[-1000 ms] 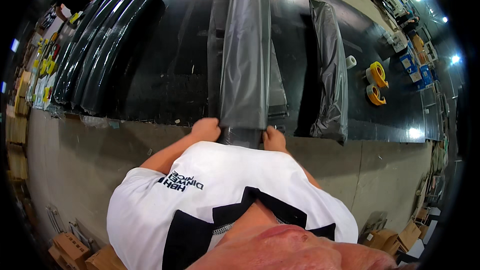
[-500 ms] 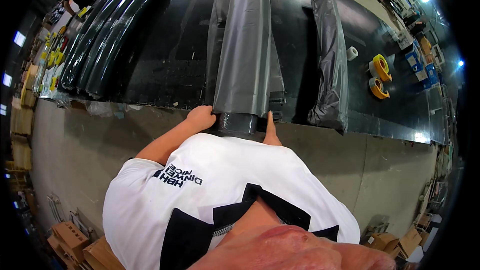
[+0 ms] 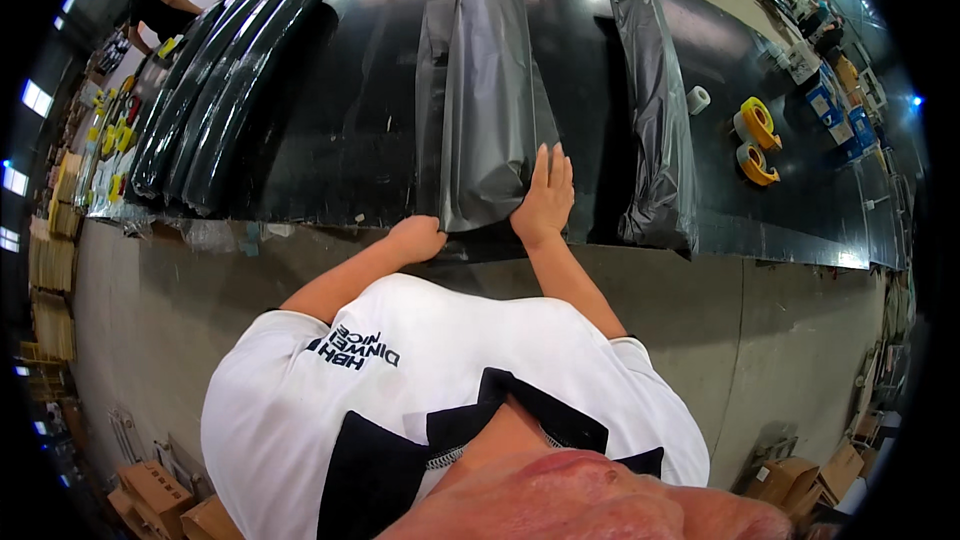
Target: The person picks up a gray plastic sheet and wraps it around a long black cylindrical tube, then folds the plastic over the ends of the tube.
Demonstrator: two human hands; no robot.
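Observation:
A long bundle in a grey plastic bag lies lengthwise on the black table in front of me. My left hand is closed at its near left corner, by the table's front edge, and appears to pinch the plastic there. My right hand rests against the near right side of the bundle with fingers stretched out and pointing away from me. The near end of the bag is bunched and creased between my hands. What lies inside is hidden by the plastic.
On the black table, several shiny black wrapped rolls lie at left. To the right are another grey plastic-wrapped bundle, a small white roll and yellow tape dispensers. Another person stands at the far left.
My right hand has moved up and forward onto the bundle's side. The shiny black end that stuck out of the bag is now out of sight. My left hand has shifted slightly right.

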